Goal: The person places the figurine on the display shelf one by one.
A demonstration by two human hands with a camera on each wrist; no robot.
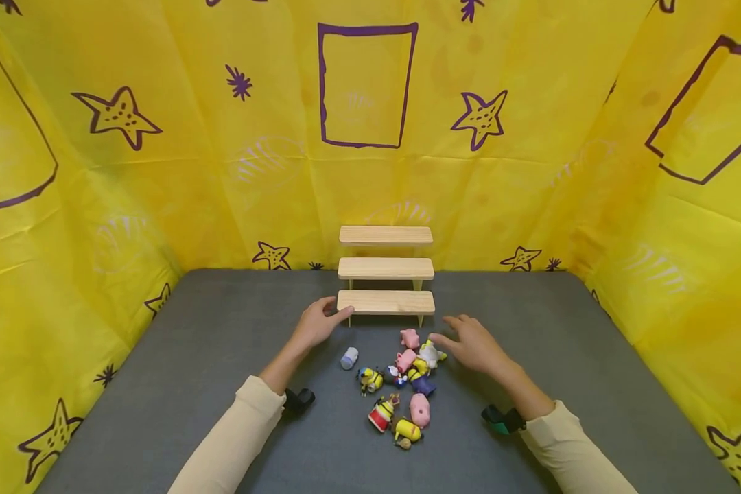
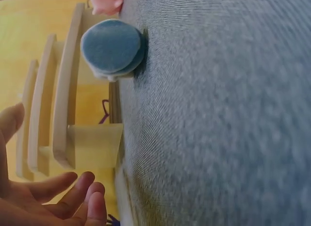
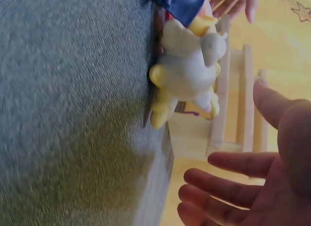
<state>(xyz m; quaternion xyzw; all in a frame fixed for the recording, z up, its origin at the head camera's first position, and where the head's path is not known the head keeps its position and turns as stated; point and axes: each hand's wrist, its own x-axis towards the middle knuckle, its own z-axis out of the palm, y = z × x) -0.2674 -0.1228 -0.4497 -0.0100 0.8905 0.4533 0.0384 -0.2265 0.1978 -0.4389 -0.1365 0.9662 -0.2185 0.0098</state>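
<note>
A three-tier wooden shelf (image 1: 385,302) stands at the back of the grey table. My left hand (image 1: 316,324) is at the left end of its lowest step, thumb near the edge, fingers relaxed and holding nothing. To the right of the shelf my right hand (image 1: 474,343) hovers with spread fingers beside a white-and-yellow figurine (image 3: 187,70). Several small toys lie in a heap between my arms, among them pink pigs (image 1: 409,338), yellow minion figures (image 1: 370,379) and a red-and-yellow figure (image 1: 383,414). Left of the heap lies a small white-and-blue toy (image 1: 348,358).
Yellow cloth walls (image 1: 210,171) with purple starfish drawings enclose the table (image 1: 222,309) at the back and sides. Nearest to me lie a yellow figure (image 1: 407,430) and a pink pig-like toy (image 1: 420,409). Dark wrist straps (image 1: 299,400) sit by the sleeves.
</note>
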